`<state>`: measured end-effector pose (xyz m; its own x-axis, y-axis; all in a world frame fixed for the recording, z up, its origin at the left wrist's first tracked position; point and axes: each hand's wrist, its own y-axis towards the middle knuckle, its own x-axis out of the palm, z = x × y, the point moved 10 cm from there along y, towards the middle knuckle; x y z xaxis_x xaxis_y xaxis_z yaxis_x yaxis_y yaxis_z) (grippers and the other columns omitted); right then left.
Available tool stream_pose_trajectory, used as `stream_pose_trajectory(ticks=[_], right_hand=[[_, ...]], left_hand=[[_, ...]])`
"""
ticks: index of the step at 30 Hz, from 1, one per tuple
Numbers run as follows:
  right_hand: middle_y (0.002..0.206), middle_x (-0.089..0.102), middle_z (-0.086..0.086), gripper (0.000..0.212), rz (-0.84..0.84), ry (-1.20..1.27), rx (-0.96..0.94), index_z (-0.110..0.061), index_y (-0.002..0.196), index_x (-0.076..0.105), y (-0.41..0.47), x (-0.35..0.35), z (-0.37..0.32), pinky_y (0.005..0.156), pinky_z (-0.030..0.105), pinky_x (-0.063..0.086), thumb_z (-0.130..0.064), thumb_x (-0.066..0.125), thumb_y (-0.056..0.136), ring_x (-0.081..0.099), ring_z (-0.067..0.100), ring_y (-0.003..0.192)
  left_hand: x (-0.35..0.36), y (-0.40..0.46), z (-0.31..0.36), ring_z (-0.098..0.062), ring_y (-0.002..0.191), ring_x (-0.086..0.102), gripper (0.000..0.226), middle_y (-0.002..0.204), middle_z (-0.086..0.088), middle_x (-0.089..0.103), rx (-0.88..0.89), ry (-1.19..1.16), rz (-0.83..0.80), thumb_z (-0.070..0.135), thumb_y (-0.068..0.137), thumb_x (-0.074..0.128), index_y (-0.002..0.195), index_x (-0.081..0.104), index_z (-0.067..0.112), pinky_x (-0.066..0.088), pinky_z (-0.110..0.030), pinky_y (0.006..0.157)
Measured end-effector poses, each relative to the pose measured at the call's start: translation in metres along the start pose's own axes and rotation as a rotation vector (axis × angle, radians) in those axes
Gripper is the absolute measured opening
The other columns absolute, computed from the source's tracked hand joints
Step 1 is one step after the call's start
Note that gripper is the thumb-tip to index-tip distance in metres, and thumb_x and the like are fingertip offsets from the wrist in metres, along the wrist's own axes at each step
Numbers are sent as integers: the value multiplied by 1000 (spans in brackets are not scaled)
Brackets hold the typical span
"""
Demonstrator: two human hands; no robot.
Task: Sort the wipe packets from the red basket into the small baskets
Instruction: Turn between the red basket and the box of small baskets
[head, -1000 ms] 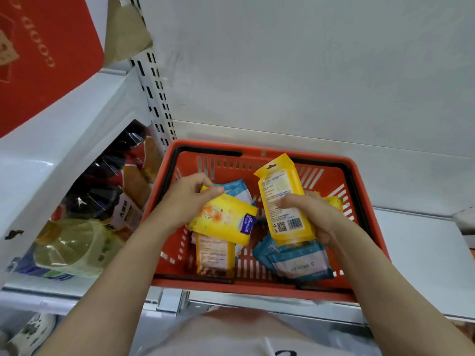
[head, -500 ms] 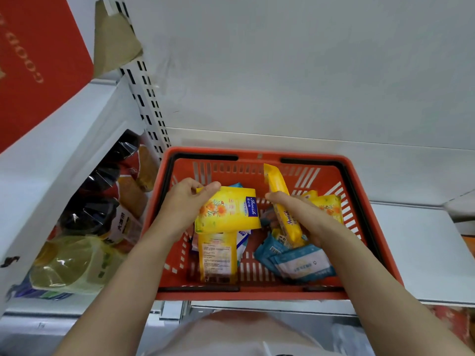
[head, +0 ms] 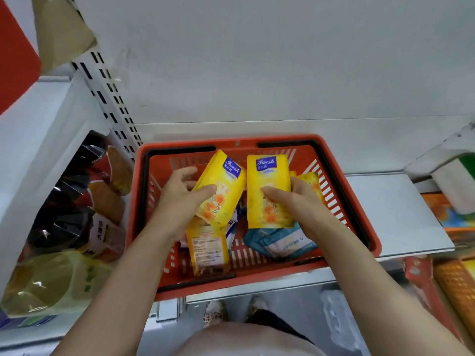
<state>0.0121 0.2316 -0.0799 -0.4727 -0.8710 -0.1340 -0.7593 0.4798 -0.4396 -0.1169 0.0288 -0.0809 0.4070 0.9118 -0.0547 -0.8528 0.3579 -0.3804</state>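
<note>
Head view, left hand point(head: 180, 199) grip holding tilted yellow packet point(head: 221, 191), right hand point(head: 295, 199) grip holding upright packet point(head: 267, 191)

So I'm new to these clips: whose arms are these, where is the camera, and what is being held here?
The camera sits on a person's head, looking down at their own bare arms; no robot is involved. A red basket rests on a white shelf. The left hand grips one yellow wipe packet, and the right hand grips a second yellow packet, both raised above the basket. Blue packets and another yellow packet lie inside. Bottles stand on the left.
</note>
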Motion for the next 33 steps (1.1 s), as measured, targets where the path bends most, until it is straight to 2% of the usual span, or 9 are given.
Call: stream_pose_trajectory(ticks=[5,10,14,18,20,23,26,29,33], right_hand=[[104,75,7,32,46,74,-92,-14,113,67,-27,-29,-3,88,53,56,-28,76,85,73,27,96],[103,76,7,31,115,186,-172,-11,115,67,-75,-78,-3,83,44,59,-23,73,87,73,26,94],[104,75,10,29,201,261,-216,-8,114,66,-126,-146,12,80,41,60,-19,72,87,73,28,94],[103,75,11,22,309,265,-260,-10,107,67,-188,-235,46,86,43,59,-17,72,87,72,29,96],[103,75,10,25,356,271,-256,-12,107,68,-217,-279,74,88,49,57,-19,76,84,72,30,96],[101,76,9,28,445,279,-231,-16,105,69,-262,-342,121,87,53,57,-23,81,80,73,31,94],[103,75,11,24,485,324,-178,-15,106,68,-297,-396,168,82,48,59,-15,76,84,73,30,91],[101,76,6,35,537,309,-107,-11,114,64,-320,-442,203,78,42,61,-16,78,83,74,23,87],[99,74,2,30,592,338,-51,-15,109,60,-327,-494,238,61,25,58,-16,77,84,74,13,76]], left_hand=[[36,-23,1,-26,76,70,31,99,-13,72,-63,-113,-137,5,88,63,119,63,10,56,-47,74],[82,-64,20,-18,74,69,15,92,-4,70,98,-68,-130,23,91,66,104,62,16,56,-34,66],[145,-109,31,-11,63,65,18,81,2,71,218,-21,-128,31,88,69,94,64,16,50,-24,53],[236,-166,20,-9,66,68,11,81,-1,72,263,-55,-204,23,86,72,90,64,16,55,-26,61],[286,-194,0,-21,82,71,22,96,-10,73,226,-58,-263,17,84,75,100,61,11,58,-37,73],[356,-239,-33,-25,91,72,54,109,-12,70,173,-39,-332,7,80,77,125,47,9,59,-41,70],[416,-284,-60,-24,87,73,79,103,-6,71,150,-32,-441,0,80,75,141,35,31,60,-41,63],[456,-312,-78,-29,87,72,49,97,-7,72,148,33,-451,2,82,73,118,52,27,61,-37,61],[499,-318,-92,-23,85,72,29,100,-7,72,127,52,-418,13,87,71,112,58,17,59,-30,58]])
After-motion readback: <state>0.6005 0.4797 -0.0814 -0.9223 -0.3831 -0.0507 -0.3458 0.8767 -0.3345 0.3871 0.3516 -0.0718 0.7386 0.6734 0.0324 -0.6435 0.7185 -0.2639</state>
